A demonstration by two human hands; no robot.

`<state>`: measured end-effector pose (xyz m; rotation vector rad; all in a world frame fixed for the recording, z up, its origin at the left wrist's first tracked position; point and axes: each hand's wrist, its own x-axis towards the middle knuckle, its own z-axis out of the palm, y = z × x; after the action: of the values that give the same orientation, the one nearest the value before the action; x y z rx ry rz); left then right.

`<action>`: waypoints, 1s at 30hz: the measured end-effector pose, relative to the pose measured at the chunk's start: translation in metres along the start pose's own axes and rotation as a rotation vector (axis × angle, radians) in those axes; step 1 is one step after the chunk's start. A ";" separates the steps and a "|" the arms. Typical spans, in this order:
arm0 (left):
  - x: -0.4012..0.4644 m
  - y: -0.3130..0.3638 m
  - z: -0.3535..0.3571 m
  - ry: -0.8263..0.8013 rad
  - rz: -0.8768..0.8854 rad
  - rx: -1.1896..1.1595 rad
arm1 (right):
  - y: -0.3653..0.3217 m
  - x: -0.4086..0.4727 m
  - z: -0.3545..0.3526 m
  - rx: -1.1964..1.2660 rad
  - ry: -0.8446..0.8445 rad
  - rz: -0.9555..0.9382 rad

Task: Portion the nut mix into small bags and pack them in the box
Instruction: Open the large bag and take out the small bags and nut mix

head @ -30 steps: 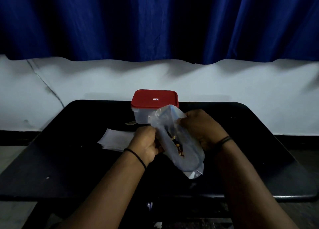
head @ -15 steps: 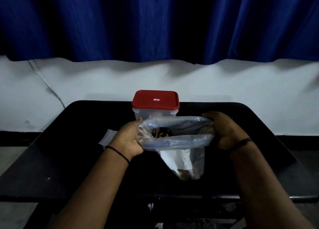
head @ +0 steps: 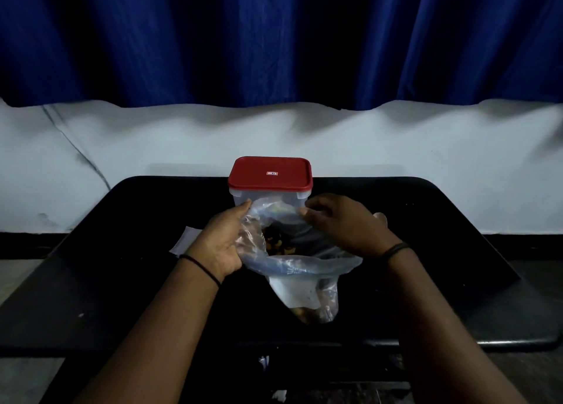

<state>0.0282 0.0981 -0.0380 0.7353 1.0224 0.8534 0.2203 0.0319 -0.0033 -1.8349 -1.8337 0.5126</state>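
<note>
Since half a second ago our left hand (head: 224,246) and right hand (head: 342,225), both gripping the rim, have spread the nut-mix bag (head: 300,269) wider above the table (head: 122,281), before the lidded box (head: 270,184): ready for portioning.

A clear plastic bag (head: 292,266) sits at the table's centre, its mouth spread wide and facing up, the body sagging toward 6 o'clock. Brown and yellowish nut mix (head: 278,245) shows through the opening, with more, possibly, at the bag's bottom corner. At 12 o'clock from the bag, just behind it, stands a clear box (head: 269,198), upright, its red lid (head: 270,173) on.
</note>
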 end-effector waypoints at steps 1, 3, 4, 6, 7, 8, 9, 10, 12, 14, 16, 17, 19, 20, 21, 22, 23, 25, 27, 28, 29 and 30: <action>0.000 0.001 0.000 -0.026 0.003 0.022 | -0.001 -0.001 0.001 -0.031 -0.003 -0.002; -0.002 0.002 0.000 -0.083 0.011 0.040 | -0.007 -0.003 -0.001 -0.115 0.010 -0.009; -0.004 0.003 0.003 -0.096 0.012 0.036 | -0.010 -0.004 -0.003 -0.157 0.021 -0.013; -0.004 0.003 0.006 -0.131 0.019 0.020 | -0.012 -0.004 -0.003 -0.193 0.051 -0.028; -0.006 0.004 0.008 -0.140 0.042 0.017 | -0.012 -0.003 -0.002 -0.183 0.067 -0.027; -0.007 0.006 0.009 -0.159 0.076 0.009 | -0.011 -0.003 -0.001 -0.161 0.089 -0.019; -0.008 0.006 0.010 -0.175 0.107 0.010 | -0.009 -0.001 0.001 -0.132 0.121 -0.005; -0.009 0.007 0.010 -0.191 0.132 0.031 | -0.007 0.001 0.003 -0.093 0.161 0.015; -0.012 0.007 0.012 -0.169 0.193 0.125 | -0.005 0.005 0.005 -0.025 0.254 0.081; -0.010 0.003 0.013 -0.074 0.247 0.237 | -0.004 0.006 0.006 0.034 0.363 0.156; -0.010 -0.002 0.014 0.024 0.235 0.373 | -0.003 0.005 0.005 0.104 0.474 0.199; -0.011 -0.005 0.017 0.049 0.209 0.429 | -0.002 0.005 0.004 0.137 0.521 0.207; -0.019 -0.011 0.023 0.060 0.122 0.526 | 0.001 0.006 0.002 0.170 0.596 0.227; -0.022 -0.014 0.027 0.041 0.065 0.550 | 0.005 0.008 0.002 0.186 0.608 0.250; -0.024 -0.018 0.030 0.004 0.012 0.566 | 0.008 0.011 0.002 0.204 0.616 0.272; -0.026 -0.021 0.034 -0.039 -0.029 0.578 | 0.010 0.012 0.002 0.244 0.626 0.300; -0.027 -0.026 0.037 -0.080 -0.059 0.571 | 0.012 0.013 0.001 0.316 0.631 0.328; -0.027 -0.033 0.046 -0.106 -0.061 0.507 | 0.015 0.015 0.000 0.447 0.613 0.375; -0.020 -0.042 0.053 -0.034 -0.021 0.416 | 0.012 0.015 -0.002 0.527 0.536 0.386; -0.016 -0.045 0.053 0.020 -0.005 0.384 | 0.011 0.016 -0.002 0.587 0.512 0.385; -0.013 -0.046 0.053 0.066 0.009 0.334 | 0.011 0.017 -0.002 0.635 0.506 0.380; -0.010 -0.047 0.051 0.096 0.013 0.291 | 0.011 0.017 -0.002 0.666 0.498 0.378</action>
<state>0.0850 0.0605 -0.0551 0.9536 1.2451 0.7645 0.2310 0.0486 -0.0072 -1.6285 -0.8490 0.6309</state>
